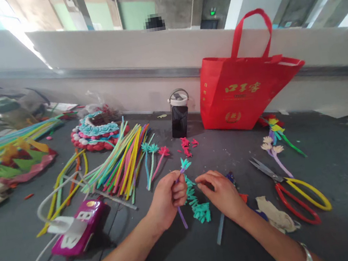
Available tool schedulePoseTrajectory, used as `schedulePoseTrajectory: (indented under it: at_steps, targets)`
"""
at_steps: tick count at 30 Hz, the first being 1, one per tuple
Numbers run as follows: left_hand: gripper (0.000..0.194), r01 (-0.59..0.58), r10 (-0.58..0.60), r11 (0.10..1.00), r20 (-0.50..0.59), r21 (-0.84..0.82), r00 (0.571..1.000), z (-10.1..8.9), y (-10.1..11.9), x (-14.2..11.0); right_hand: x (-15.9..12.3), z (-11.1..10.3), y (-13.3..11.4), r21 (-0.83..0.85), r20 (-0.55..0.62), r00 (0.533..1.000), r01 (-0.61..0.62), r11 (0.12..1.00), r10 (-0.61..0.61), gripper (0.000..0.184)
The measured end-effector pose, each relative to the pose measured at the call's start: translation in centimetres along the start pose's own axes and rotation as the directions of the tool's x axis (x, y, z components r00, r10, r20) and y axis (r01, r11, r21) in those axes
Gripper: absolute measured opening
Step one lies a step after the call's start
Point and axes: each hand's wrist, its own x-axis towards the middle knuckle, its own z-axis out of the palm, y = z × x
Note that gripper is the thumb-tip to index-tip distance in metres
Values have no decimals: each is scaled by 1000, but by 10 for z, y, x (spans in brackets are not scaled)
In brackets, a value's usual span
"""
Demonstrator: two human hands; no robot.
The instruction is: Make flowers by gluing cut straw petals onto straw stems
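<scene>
My left hand (pixel 172 196) is closed around the purple stem of a craft flower (pixel 182 218), whose teal petals (pixel 185 164) stand up above my fingers. Just to its right, my right hand (pixel 220 191) has thumb and fingertips drawn together; anything between them is too small to make out. Between and below the hands lies a pile of cut teal pieces (pixel 202 212). A translucent stick (pixel 220 229) pokes out from under my right hand, which partly hides dark blue and orange items.
Left are a bundle of colourful stems (pixel 129 159), finished flowers (pixel 153 149) and a purple power strip (pixel 80 227) with cables. Scissors (pixel 279 180) lie at right. Behind stand a phone (pixel 180 121) against a bottle (pixel 178 99) and a red bag (pixel 236 90).
</scene>
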Motion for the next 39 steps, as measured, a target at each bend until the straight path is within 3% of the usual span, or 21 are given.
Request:
schedulePoseTrajectory:
  at_steps: [9,17,20,23,27,39]
  targets:
    - [27,7,-7,998,4,63,1000,-1,-6,1,9,7,-6,-199,86,996,38,979,-21,17]
    - [27,8,-6,994,-12,108,1000,-2,-6,2,9,7,-4,-66,-1,1000,-21,998,21,10]
    - [27,16,-13,991,-28,131,1000,-2,-5,1,8,-3,-2,75,-110,993,-26,997,34,10]
    - [26,31,-25,986,-43,163,999,-1,-5,1,8,-17,-4,224,-258,966,36,974,24,13]
    - [24,48,-34,978,-75,201,997,1,-6,0,5,-31,-12,301,-306,952,106,948,-9,13]
    - [29,32,-4,949,-90,315,996,5,-7,-5,-5,-31,-27,121,-350,897,329,937,-269,26]
